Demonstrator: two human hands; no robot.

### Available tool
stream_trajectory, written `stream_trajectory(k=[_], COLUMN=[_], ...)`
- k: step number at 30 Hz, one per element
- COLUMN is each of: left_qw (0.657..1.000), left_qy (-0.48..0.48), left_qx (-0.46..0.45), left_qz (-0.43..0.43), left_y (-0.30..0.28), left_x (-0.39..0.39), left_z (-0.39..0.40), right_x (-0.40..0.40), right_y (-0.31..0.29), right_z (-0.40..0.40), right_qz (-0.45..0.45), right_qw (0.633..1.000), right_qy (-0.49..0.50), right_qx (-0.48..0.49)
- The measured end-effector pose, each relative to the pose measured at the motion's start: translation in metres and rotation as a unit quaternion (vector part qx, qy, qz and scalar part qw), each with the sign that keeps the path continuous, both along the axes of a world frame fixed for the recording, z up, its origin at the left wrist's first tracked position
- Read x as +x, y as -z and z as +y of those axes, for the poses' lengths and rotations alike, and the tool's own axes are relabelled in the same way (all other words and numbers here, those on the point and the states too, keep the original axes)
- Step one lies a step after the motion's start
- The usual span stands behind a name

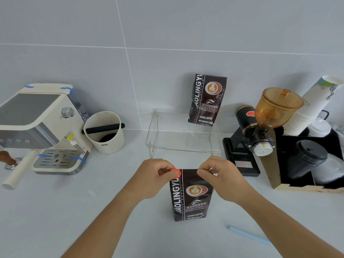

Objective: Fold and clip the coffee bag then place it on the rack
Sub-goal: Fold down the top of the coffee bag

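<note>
- A cream espresso machine (42, 127) is standing at the far left of the pale counter (74, 211), with a white knock box (104, 133) just beside it.
- The left hand (154, 175) is pinching an orange clip (176, 173) onto the left corner of the folded top of the coffee bag (190, 198), fingers closed on the clip.
- The bag is standing upright on the counter between both hands, well in front of the clear rack (184, 135); it is looking full and fairly heavy, its foil skin likely slick and crinkly, so the stiff folded top or the sides near the base are seeming the safest places to hold.
- The right hand (221, 177) is pressing the fold down at the right corner, thumb and fingers clamped on the bag's top edge.
- A second coffee bag (206, 99) is already standing on the rack, leaning against the grey tiled wall (167, 34) and leaving open room to its left.
- A black grinder (260, 127), stacked paper cups (309, 107) and a box of lids are crowding the right side.
- A pale blue straw (247, 234) is lying on the counter at near right.
</note>
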State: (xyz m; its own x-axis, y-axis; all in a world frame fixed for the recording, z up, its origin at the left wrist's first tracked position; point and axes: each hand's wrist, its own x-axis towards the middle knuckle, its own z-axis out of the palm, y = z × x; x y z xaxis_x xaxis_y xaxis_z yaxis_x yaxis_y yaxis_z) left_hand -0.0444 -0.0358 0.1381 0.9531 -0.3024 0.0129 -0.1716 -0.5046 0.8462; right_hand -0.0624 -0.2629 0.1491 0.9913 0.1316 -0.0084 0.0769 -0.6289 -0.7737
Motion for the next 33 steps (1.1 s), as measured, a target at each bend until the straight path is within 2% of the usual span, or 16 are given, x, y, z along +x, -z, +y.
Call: stream_trajectory(k=[4, 8, 10, 14, 17, 20, 23, 28, 30, 33], left_qw=[0.997, 0.983, 0.981, 0.983, 0.995, 0.999, 0.999, 0.998, 0.998, 1.000], left_qy=[-0.016, -0.058, -0.060, -0.031, -0.003, 0.010, 0.023, 0.032, 0.025, 0.008], left_qx=[-0.050, -0.128, -0.141, -0.137, -0.063, -0.012, 0.018, 0.046, 0.050, 0.019], left_qz=[0.055, 0.116, 0.121, 0.114, 0.075, 0.029, 0.022, 0.020, 0.011, 0.021], left_y=[0.003, 0.009, 0.012, 0.016, 0.019, 0.022, 0.024, 0.027, 0.029, 0.032], left_x=[-0.002, -0.003, -0.004, -0.007, -0.009, -0.010, -0.013, -0.015, -0.016, -0.017], left_z=[-0.002, -0.003, -0.004, -0.004, -0.001, -0.002, -0.001, -0.003, -0.004, -0.004], right_x=[0.001, 0.000, 0.001, 0.004, 0.006, 0.009, 0.007, 0.000, -0.003, -0.007], right_y=[0.006, 0.005, 0.004, 0.008, 0.007, 0.010, 0.010, 0.017, 0.020, 0.024], right_z=[0.000, 0.002, 0.005, 0.006, 0.007, 0.004, -0.005, -0.019, -0.018, -0.017], right_qz=[0.104, 0.116, 0.127, 0.155, 0.186, 0.186, 0.160, 0.115, 0.067, 0.011], right_qw=[0.988, 0.963, 0.957, 0.955, 0.956, 0.971, 0.985, 0.987, 0.990, 0.994], right_qy=[0.048, 0.067, 0.069, 0.089, 0.083, 0.048, -0.010, -0.109, -0.116, -0.101], right_qx=[0.104, 0.234, 0.253, 0.238, 0.213, 0.140, 0.067, -0.012, -0.046, -0.036])
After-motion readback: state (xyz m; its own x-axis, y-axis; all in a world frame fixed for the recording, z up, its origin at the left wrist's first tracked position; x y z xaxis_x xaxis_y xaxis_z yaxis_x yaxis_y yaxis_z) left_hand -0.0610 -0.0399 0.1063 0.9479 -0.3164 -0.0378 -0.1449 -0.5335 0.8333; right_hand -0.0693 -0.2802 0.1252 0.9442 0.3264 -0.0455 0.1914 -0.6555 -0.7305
